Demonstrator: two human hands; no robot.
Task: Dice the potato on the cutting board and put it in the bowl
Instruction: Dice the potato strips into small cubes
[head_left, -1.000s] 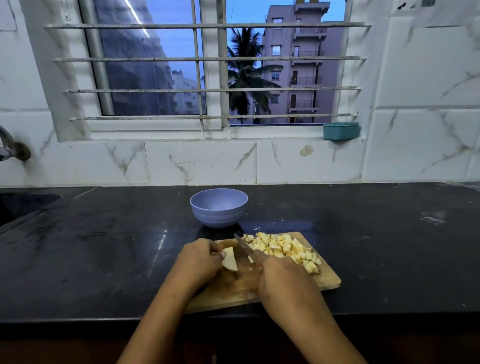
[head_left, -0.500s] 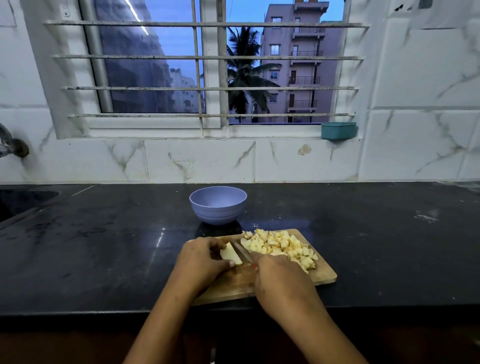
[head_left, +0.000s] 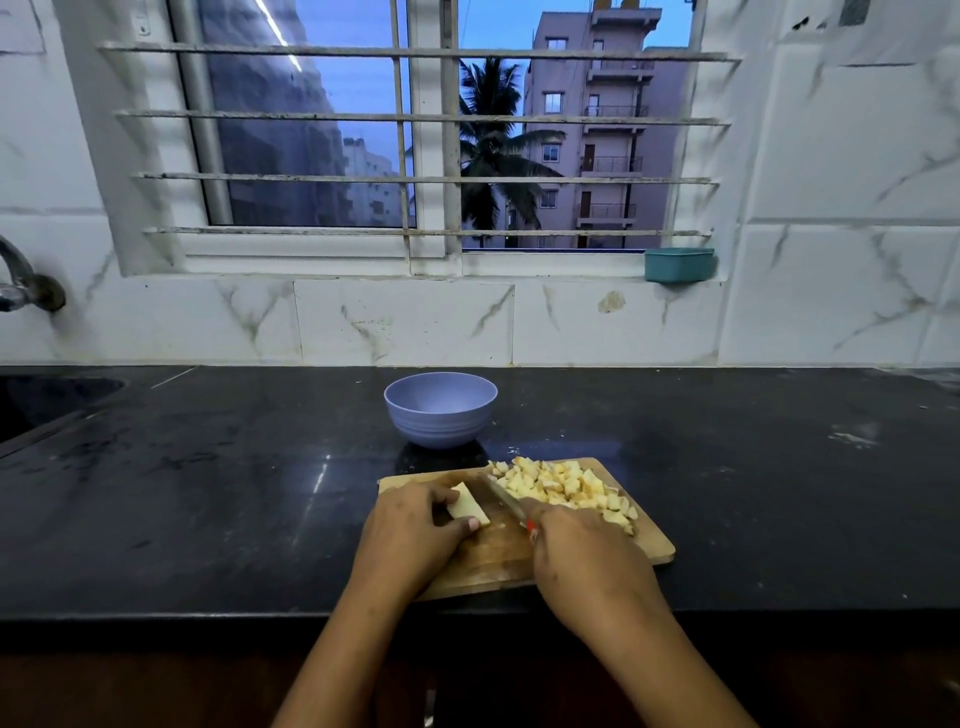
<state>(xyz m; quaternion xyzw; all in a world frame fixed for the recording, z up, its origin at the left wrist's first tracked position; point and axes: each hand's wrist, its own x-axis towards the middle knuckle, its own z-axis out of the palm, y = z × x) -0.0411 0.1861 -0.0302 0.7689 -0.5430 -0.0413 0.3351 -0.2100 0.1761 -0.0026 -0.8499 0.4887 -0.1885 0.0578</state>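
Black table (head_left: 208, 493) under barred window (head_left: 415, 156), one bowl (head_left: 440, 410) mid-table, one cutting board (head_left: 488, 561) at front edge, left hand (head_left: 410, 535) pinching one potato piece (head_left: 467, 512), right hand (head_left: 587, 566) gripping one knife (head_left: 501, 496), one diced pile (head_left: 566, 488).

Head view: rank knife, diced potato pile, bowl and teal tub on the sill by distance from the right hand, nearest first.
1. knife: gripped in the right hand.
2. diced potato pile: just beyond the hand, on the cutting board.
3. bowl: behind the board, to the left.
4. teal tub: on the window sill, at its right end.
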